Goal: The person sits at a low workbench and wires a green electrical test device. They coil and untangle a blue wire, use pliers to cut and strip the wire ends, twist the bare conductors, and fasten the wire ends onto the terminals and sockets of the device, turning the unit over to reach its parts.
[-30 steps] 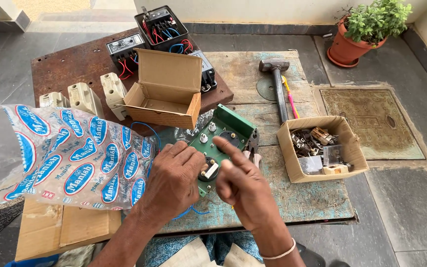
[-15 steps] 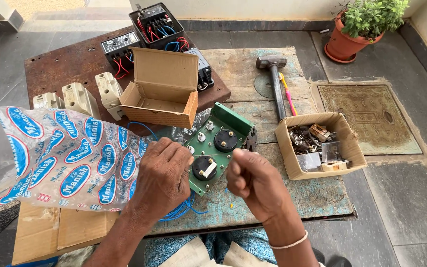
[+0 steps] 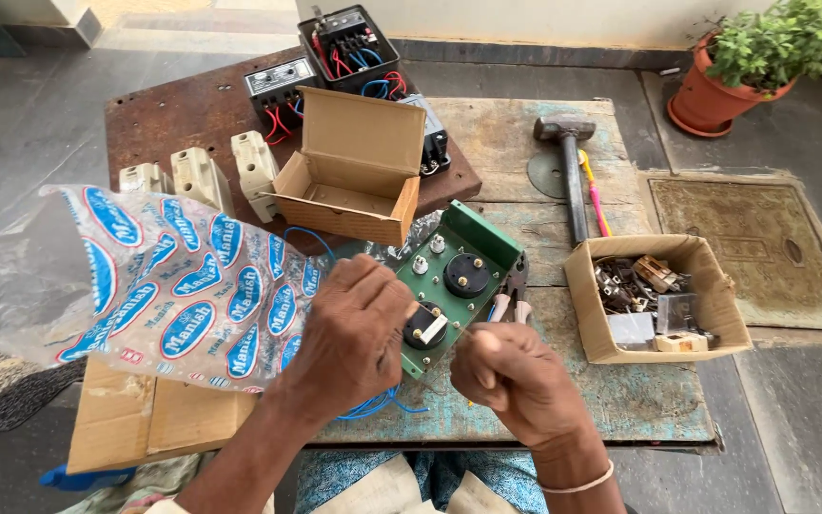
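A green electrical panel box (image 3: pixel 487 238) lies tilted on the worn wooden table (image 3: pixel 620 400). It carries a round black meter (image 3: pixel 466 274) and a black rotary switch (image 3: pixel 425 326). My left hand (image 3: pixel 354 328) grips the panel's left edge and covers that side. My right hand (image 3: pixel 516 381) is a closed fist just in front of the panel, and a thin metal shaft sticks out of it toward the switch. Pliers (image 3: pixel 511 303) lie against the panel's right side. Blue wires (image 3: pixel 373 407) trail out under my left hand.
A printed plastic bag (image 3: pixel 164 276) lies left over flat cardboard (image 3: pixel 154 419). Behind stand an open cardboard box (image 3: pixel 354 167), white fuse holders (image 3: pixel 202 176) and wired black units on a rusty board (image 3: pixel 183 114). Right: a hammer (image 3: pixel 571 162), a parts box (image 3: pixel 587 314), a potted plant (image 3: pixel 744 67).
My right hand drew back from the switch, where its fingers rested, and closed into a fist. My left hand shifted slightly along the panel's left edge.
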